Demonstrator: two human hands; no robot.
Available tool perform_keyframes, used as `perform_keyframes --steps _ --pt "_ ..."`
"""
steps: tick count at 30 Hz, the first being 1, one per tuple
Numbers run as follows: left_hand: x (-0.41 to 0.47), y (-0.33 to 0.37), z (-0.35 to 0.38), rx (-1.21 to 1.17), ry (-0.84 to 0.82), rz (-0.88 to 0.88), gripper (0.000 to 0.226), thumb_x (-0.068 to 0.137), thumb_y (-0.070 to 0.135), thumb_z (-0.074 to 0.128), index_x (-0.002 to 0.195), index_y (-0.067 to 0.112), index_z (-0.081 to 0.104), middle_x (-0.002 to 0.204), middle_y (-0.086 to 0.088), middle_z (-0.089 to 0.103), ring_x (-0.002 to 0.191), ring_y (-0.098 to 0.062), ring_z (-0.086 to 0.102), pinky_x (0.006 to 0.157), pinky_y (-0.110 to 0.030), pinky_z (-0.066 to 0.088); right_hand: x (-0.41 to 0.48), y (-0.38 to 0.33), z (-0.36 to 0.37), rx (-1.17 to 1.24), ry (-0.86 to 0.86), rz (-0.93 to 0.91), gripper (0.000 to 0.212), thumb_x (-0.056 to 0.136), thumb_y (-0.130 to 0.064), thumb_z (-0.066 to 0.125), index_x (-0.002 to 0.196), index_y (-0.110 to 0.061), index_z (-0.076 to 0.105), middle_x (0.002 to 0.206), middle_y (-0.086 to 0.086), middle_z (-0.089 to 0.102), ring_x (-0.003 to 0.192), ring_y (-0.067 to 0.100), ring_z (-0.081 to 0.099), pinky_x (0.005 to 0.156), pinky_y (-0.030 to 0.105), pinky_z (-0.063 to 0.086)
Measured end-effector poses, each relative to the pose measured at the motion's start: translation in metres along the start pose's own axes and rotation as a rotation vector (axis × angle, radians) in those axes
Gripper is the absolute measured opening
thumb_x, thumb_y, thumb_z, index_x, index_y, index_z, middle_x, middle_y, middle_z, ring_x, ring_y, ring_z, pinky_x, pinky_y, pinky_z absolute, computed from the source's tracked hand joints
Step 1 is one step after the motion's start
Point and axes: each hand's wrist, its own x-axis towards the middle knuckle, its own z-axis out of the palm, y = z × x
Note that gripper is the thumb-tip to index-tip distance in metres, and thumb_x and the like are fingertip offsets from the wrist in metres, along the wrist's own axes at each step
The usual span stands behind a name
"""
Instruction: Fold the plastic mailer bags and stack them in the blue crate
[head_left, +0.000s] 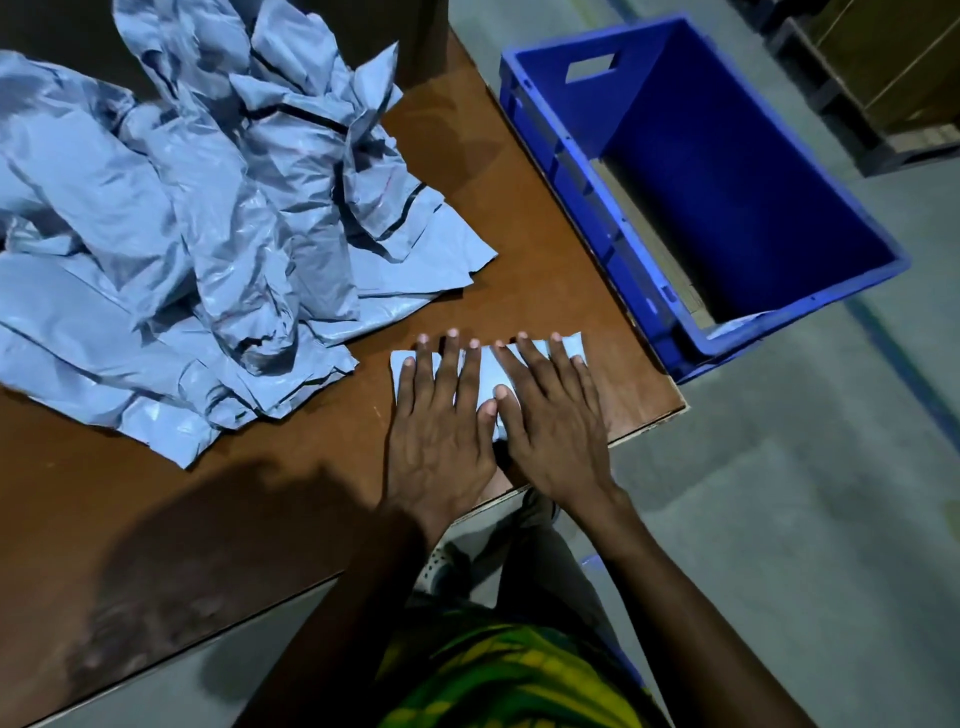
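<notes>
Left hand (441, 431): lies flat with its fingers spread and straight, palm down on the folded mailer bag (488, 371). The grip is open; it presses and clasps nothing.
Right hand (550, 431): the same, palm down beside the left with the thumbs almost meeting. Its grip is also open.
Why pressed: likely to flatten the fold and push air out, so the slippery plastic does not spring open.
Folded mailer bag: a small pale-blue rectangle on the table (545, 234), near the corner closest to the crate, probably so the carry across is short.
Step, as I judge it: creasing done or nearly done; lifting it into the crate comes next.
Pile of unfolded mailer bags (208, 208): crumpled grey-blue heap on the left and far part of the table, just apart from the folded one. Much work remains.
Blue crate (571, 171): on the floor to the right, against the table edge, mouth open upward.
Crate contents: a pale sliver (737, 328) shows at the near corner, possibly folded bags; I cannot tell for sure.
</notes>
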Motion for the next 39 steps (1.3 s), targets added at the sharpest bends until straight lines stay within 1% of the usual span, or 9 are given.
perform_keyframes --steps 14,17,19,21,24,26,29,31,39 --pt "0.000 0.002 0.000 0.035 0.060 0.035 0.064 0.110 0.036 0.026 0.166 0.009 0.010 0.173 -0.016 -0.001 0.159 -0.037 -0.006 0.127 -0.057 0.011 0.002 0.006 -0.012 0.142 -0.126 -0.032 0.054 0.111 -0.045 0.029 0.164 -0.034 0.028 0.174 -0.011 0.014 0.161 0.014 -0.008 0.128 0.037 -0.005" --pt "0.000 0.001 0.000 0.022 0.058 0.035 0.064 0.110 0.037 0.027 0.166 0.010 0.011 0.173 -0.014 0.002 0.160 -0.035 -0.004 0.127 -0.057 0.012 -0.008 0.014 -0.030 0.315 0.019 -0.119 0.049 0.107 -0.026 0.061 0.154 -0.017 0.049 0.166 -0.001 0.037 0.159 0.021 0.020 0.129 0.039 0.016" --pt "-0.001 0.001 -0.002 0.018 0.066 0.038 0.064 0.110 0.038 0.028 0.166 0.011 0.012 0.173 -0.012 0.005 0.160 -0.034 -0.002 0.127 -0.056 0.013 -0.024 0.013 -0.037 0.275 0.247 -0.137 0.034 0.099 -0.008 0.070 0.134 -0.008 0.068 0.142 0.007 0.062 0.137 0.027 0.053 0.113 0.041 0.043" --pt "-0.001 0.000 -0.004 0.026 0.052 0.033 0.063 0.110 0.040 0.025 0.166 0.013 0.013 0.174 -0.010 0.006 0.160 -0.033 -0.002 0.127 -0.056 0.012 -0.039 0.007 -0.035 0.222 0.339 -0.099 0.023 0.097 -0.003 0.071 0.119 -0.007 0.075 0.120 0.008 0.070 0.113 0.027 0.063 0.094 0.039 0.053" --pt "-0.002 0.002 -0.010 0.026 0.064 0.004 0.062 0.110 0.042 0.026 0.165 0.013 0.022 0.172 -0.015 0.015 0.160 -0.035 0.006 0.127 -0.055 0.013 -0.049 0.001 -0.020 0.201 0.334 -0.047 0.018 0.098 -0.006 0.070 0.115 -0.007 0.077 0.112 0.006 0.071 0.105 0.025 0.063 0.087 0.038 0.055" --pt "-0.010 0.006 -0.014 -0.015 0.168 0.023 0.051 0.111 0.035 0.041 0.154 0.009 0.045 0.161 -0.019 0.040 0.153 -0.039 0.029 0.123 -0.054 0.027 -0.049 0.002 -0.014 0.215 0.351 -0.019 0.018 0.099 -0.007 0.070 0.115 -0.010 0.077 0.112 0.004 0.072 0.104 0.024 0.064 0.086 0.035 0.055" --pt "-0.027 0.012 -0.015 -0.127 0.385 0.085 0.024 0.104 0.014 0.061 0.125 0.007 0.071 0.123 -0.014 0.067 0.115 -0.038 0.060 0.095 -0.048 0.048 -0.048 0.000 -0.012 0.211 0.396 0.003 0.017 0.099 -0.008 0.070 0.113 -0.011 0.079 0.110 0.001 0.074 0.101 0.022 0.065 0.085 0.031 0.055" --pt "-0.034 0.013 -0.011 -0.149 0.362 0.098 0.022 0.098 0.005 0.064 0.118 0.008 0.073 0.114 -0.012 0.067 0.104 -0.035 0.059 0.086 -0.046 0.048 -0.047 -0.001 -0.012 0.214 0.407 0.004 0.017 0.101 -0.009 0.067 0.113 -0.011 0.078 0.110 0.001 0.074 0.101 0.022 0.065 0.086 0.029 0.054" --pt "-0.041 0.016 -0.010 -0.020 0.145 0.080 0.049 0.093 0.010 0.038 0.136 0.011 0.060 0.136 -0.009 0.059 0.124 -0.032 0.049 0.102 -0.043 0.041 -0.038 0.001 -0.025 0.193 0.288 0.006 0.015 0.097 -0.011 0.071 0.110 -0.013 0.079 0.104 0.001 0.072 0.097 0.026 0.063 0.084 0.027 0.047"
